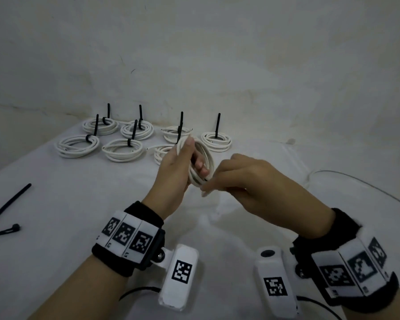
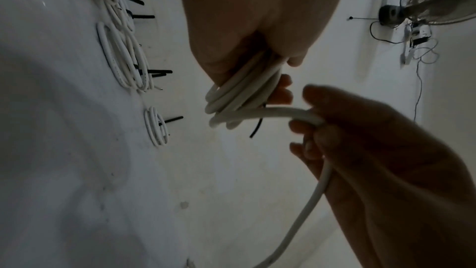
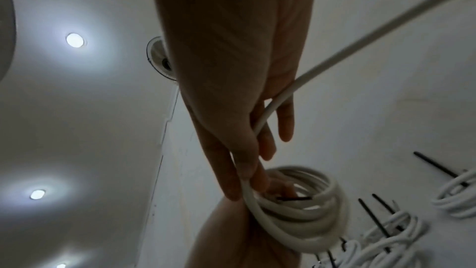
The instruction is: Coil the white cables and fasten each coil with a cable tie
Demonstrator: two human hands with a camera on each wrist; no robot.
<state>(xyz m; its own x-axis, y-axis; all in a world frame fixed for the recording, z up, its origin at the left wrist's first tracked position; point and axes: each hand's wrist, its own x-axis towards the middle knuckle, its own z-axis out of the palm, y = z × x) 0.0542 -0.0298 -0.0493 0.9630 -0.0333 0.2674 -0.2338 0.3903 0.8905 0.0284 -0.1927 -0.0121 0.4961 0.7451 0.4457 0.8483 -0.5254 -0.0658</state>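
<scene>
Centrally, left hand [image 1: 171, 167] gripping a white cable coil [image 1: 202, 163] above the table [image 1: 56, 227], right hand [image 1: 247, 179] pinching its loose strand, tied coils [image 1: 123, 148] at 11 o'clock, spare cable tie [image 1: 6, 212] at 9 o'clock (wristband markers [image 1: 125, 235] carry no readable text).

Tied coils [image 1: 123, 146] crowd the table's [image 1: 67, 227] far edge; near cloth lies open.

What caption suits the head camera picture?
Left hand grips a white cable coil; right hand feeds on more.
</scene>
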